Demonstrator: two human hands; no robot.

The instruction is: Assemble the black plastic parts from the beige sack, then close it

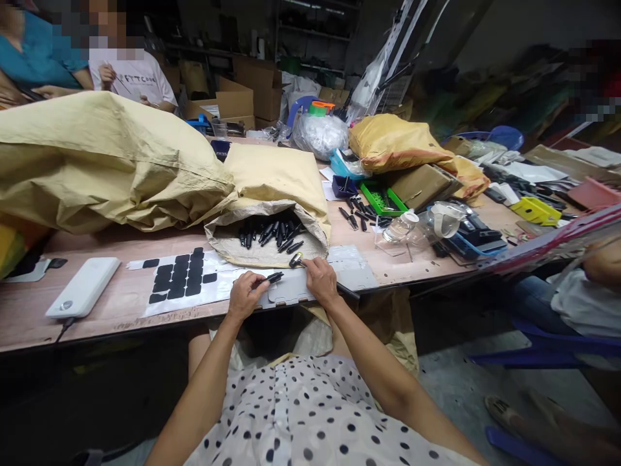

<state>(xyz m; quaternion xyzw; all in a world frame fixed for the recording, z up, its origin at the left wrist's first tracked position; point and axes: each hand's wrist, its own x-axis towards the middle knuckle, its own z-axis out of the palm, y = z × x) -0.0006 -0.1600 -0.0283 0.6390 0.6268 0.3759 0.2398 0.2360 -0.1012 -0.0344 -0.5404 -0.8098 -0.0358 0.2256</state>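
"In the head view, where is the left hand?"

"The left hand (247,294) is just in front of the open sack (274,168), on its near side. Its fingers pinch a slim black piece (275,277), whose tip points rightward."

"And the right hand?"

"The right hand (321,279) is near the sack's front right corner, curled around a hammer-like tool (295,260). The tool's metal head is close to the sack's lip, and its dark handle runs out past the other side of the fist."

"Are there more of those pieces?"

"Yes, a heap of black pieces (279,232) lies in the sack's mouth. Other loose black pieces (356,213) lie to the sack's right, beside a green tray (395,212)."

"What lies under the hands?"

"A grey board (349,262), along the sack's near edge."

"And left of the sack?"

"Toward the front left, a white sheet (218,262) bearing dark rounded patches (179,275); farther left, a white device (85,287) with a cable. A bulging large sack (111,155) lies directly left."

"Beyond the green tray?"

"A yellow bag (398,142), back and right of the sack."
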